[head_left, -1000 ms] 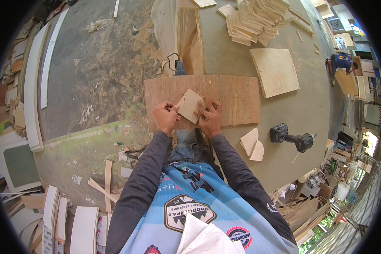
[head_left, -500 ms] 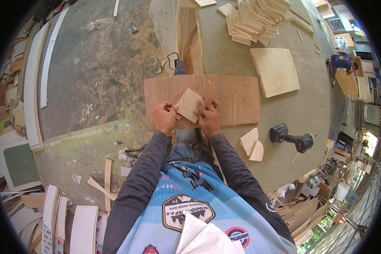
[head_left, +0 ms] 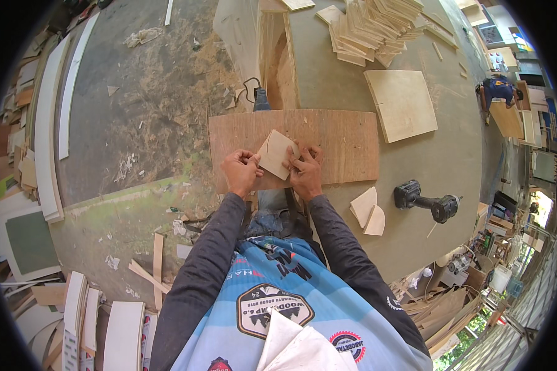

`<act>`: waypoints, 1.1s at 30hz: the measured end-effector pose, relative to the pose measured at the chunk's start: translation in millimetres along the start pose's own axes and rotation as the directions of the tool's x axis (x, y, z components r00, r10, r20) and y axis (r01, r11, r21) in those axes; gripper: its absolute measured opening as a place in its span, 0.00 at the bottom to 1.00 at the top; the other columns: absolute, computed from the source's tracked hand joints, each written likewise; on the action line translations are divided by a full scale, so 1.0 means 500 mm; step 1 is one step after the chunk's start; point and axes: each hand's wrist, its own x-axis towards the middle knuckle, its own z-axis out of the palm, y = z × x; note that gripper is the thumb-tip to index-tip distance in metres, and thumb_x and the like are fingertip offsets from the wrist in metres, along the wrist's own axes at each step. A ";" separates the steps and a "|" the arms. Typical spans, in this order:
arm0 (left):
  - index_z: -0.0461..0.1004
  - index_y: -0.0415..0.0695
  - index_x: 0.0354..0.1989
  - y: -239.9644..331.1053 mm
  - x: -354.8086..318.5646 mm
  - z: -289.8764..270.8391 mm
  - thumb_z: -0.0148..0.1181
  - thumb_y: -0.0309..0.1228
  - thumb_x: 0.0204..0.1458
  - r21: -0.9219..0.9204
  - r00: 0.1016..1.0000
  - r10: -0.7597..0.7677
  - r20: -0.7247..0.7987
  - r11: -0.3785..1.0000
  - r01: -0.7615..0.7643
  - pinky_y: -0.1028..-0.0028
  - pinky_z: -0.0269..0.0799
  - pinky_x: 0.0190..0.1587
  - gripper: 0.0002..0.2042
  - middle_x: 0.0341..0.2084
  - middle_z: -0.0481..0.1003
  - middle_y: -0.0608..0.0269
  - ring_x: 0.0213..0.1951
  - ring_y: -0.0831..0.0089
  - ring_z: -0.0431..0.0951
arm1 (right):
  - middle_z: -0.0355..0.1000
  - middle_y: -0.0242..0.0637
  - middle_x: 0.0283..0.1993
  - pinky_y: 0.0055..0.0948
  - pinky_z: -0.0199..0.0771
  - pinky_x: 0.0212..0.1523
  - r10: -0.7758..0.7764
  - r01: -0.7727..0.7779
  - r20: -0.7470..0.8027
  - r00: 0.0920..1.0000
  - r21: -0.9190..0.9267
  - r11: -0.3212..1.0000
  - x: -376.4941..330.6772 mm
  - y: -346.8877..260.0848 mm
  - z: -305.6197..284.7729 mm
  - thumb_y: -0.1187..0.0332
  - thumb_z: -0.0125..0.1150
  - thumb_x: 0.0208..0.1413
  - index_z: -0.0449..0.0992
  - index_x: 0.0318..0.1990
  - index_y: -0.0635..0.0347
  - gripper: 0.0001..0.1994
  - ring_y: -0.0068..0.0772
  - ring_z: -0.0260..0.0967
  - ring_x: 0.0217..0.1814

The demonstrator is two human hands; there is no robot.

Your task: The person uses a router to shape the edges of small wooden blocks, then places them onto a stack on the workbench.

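A small square plywood piece (head_left: 275, 156) with a curved line on it lies turned cornerwise on a brown wooden board (head_left: 349, 147). My left hand (head_left: 241, 172) is closed at the piece's lower left edge, fingertips pinched together there. From the other side my right hand (head_left: 306, 170) grips the right edge, its fingers bent over the top face. Beyond the board's far edge a dark blue power tool body (head_left: 262, 99) with a black cord sticks out; the rest of it is hidden beneath the board.
Two plywood pieces with rounded edges (head_left: 367, 211) and a cordless drill (head_left: 427, 201) lie to the right. A larger plywood panel (head_left: 401, 105) and a stack of thin panels (head_left: 371, 31) are farther off. Wood strips (head_left: 158, 266) lie at lower left. Another person (head_left: 500, 91) bends over at far right.
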 end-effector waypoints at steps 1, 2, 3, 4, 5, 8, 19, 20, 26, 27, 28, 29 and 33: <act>0.77 0.32 0.34 0.000 0.000 0.000 0.67 0.20 0.58 -0.004 1.000 0.000 0.000 1.000 0.000 0.76 0.76 0.18 0.04 0.20 0.75 0.64 0.17 0.75 0.80 | 0.74 0.35 0.68 0.41 0.60 0.67 0.001 -0.001 -0.002 1.000 0.000 1.000 0.000 0.000 0.001 0.68 0.76 0.52 0.85 0.59 0.46 0.23 0.47 0.57 0.66; 0.77 0.32 0.34 -0.001 0.000 -0.001 0.67 0.20 0.58 -0.007 1.000 0.000 0.001 1.000 0.000 0.76 0.76 0.18 0.04 0.20 0.75 0.64 0.17 0.75 0.80 | 0.74 0.35 0.68 0.41 0.60 0.67 0.002 -0.002 -0.004 1.000 0.000 1.000 -0.001 -0.001 0.001 0.68 0.76 0.52 0.85 0.59 0.46 0.23 0.47 0.57 0.65; 0.77 0.32 0.34 0.000 0.000 -0.001 0.67 0.20 0.58 -0.004 1.000 0.005 0.001 1.000 -0.005 0.76 0.76 0.18 0.04 0.20 0.75 0.64 0.17 0.75 0.80 | 0.74 0.35 0.68 0.41 0.60 0.67 0.001 -0.001 -0.003 1.000 -0.002 1.000 0.000 -0.002 0.001 0.68 0.76 0.52 0.85 0.59 0.46 0.23 0.47 0.57 0.65; 0.78 0.32 0.34 0.000 0.000 -0.001 0.67 0.20 0.58 0.000 1.000 0.009 0.001 1.000 -0.009 0.76 0.76 0.18 0.04 0.20 0.75 0.64 0.17 0.75 0.80 | 0.74 0.35 0.68 0.41 0.61 0.67 0.000 0.000 -0.001 1.000 -0.003 1.000 0.001 -0.003 -0.001 0.68 0.76 0.52 0.85 0.59 0.46 0.23 0.47 0.57 0.65; 0.78 0.32 0.34 0.001 0.000 -0.001 0.67 0.20 0.58 0.004 1.000 0.013 0.001 1.000 -0.013 0.76 0.76 0.18 0.04 0.20 0.75 0.64 0.17 0.75 0.80 | 0.74 0.35 0.68 0.41 0.61 0.66 -0.001 0.001 0.001 1.000 -0.004 1.000 0.002 -0.004 -0.002 0.69 0.76 0.53 0.85 0.59 0.46 0.23 0.46 0.58 0.65; 0.78 0.32 0.34 0.000 0.002 -0.001 0.66 0.20 0.58 0.003 1.000 0.007 0.000 1.000 -0.007 0.76 0.77 0.18 0.04 0.20 0.75 0.64 0.17 0.75 0.80 | 0.74 0.35 0.69 0.41 0.60 0.66 -0.001 0.001 -0.001 1.000 -0.007 1.000 0.000 -0.002 0.001 0.69 0.75 0.53 0.85 0.59 0.46 0.23 0.46 0.58 0.65; 0.78 0.32 0.34 0.001 0.004 0.001 0.66 0.20 0.59 0.014 1.000 0.006 -0.006 1.000 -0.006 0.76 0.77 0.19 0.04 0.20 0.75 0.63 0.18 0.75 0.80 | 0.73 0.34 0.68 0.45 0.56 0.67 0.010 -0.009 -0.016 1.000 0.048 0.999 0.002 -0.003 0.003 0.69 0.74 0.53 0.85 0.58 0.47 0.22 0.47 0.57 0.65; 0.78 0.32 0.34 0.000 0.004 0.001 0.66 0.20 0.59 0.010 1.000 0.005 -0.006 1.000 -0.005 0.76 0.77 0.19 0.04 0.20 0.75 0.63 0.18 0.74 0.80 | 0.72 0.33 0.69 0.44 0.56 0.67 0.014 -0.013 -0.013 1.000 0.046 0.999 0.002 -0.003 0.003 0.69 0.74 0.53 0.85 0.58 0.47 0.22 0.47 0.57 0.65; 0.77 0.32 0.34 -0.001 0.005 0.001 0.66 0.20 0.58 0.002 1.000 0.003 -0.005 1.000 -0.003 0.76 0.77 0.19 0.04 0.21 0.75 0.63 0.18 0.74 0.80 | 0.73 0.34 0.67 0.45 0.56 0.67 -0.015 0.017 -0.034 0.999 0.045 0.999 0.003 0.001 0.006 0.69 0.74 0.53 0.85 0.57 0.47 0.22 0.47 0.57 0.64; 0.77 0.32 0.34 -0.001 0.005 0.001 0.66 0.20 0.58 0.002 1.000 0.005 -0.001 1.000 -0.005 0.76 0.77 0.19 0.04 0.21 0.75 0.63 0.18 0.75 0.80 | 0.73 0.35 0.67 0.45 0.56 0.66 -0.013 0.014 -0.036 0.999 0.047 0.999 0.003 -0.001 0.005 0.69 0.74 0.53 0.85 0.57 0.47 0.22 0.47 0.58 0.64; 0.77 0.32 0.34 -0.001 0.006 0.000 0.66 0.20 0.58 0.002 1.000 0.008 0.003 1.000 -0.008 0.76 0.77 0.19 0.04 0.21 0.75 0.63 0.18 0.75 0.80 | 0.74 0.35 0.67 0.45 0.56 0.66 -0.010 0.012 -0.038 0.999 0.049 0.999 0.004 -0.004 0.003 0.69 0.74 0.53 0.85 0.57 0.47 0.22 0.47 0.58 0.63; 0.77 0.32 0.34 -0.002 0.006 0.000 0.66 0.20 0.58 0.002 1.000 0.010 0.006 1.000 -0.010 0.76 0.77 0.19 0.04 0.21 0.75 0.63 0.18 0.75 0.80 | 0.74 0.35 0.67 0.45 0.56 0.66 -0.008 0.010 -0.040 0.999 0.051 0.999 0.005 -0.006 0.002 0.68 0.74 0.53 0.85 0.57 0.47 0.22 0.46 0.58 0.63; 0.77 0.32 0.34 0.002 0.005 0.001 0.66 0.21 0.58 -0.012 1.000 0.010 0.000 1.000 -0.010 0.77 0.77 0.18 0.05 0.21 0.75 0.63 0.18 0.75 0.80 | 0.74 0.35 0.66 0.46 0.56 0.66 -0.016 0.017 -0.037 0.999 0.021 1.000 0.005 -0.009 0.000 0.68 0.73 0.53 0.85 0.57 0.47 0.22 0.46 0.58 0.63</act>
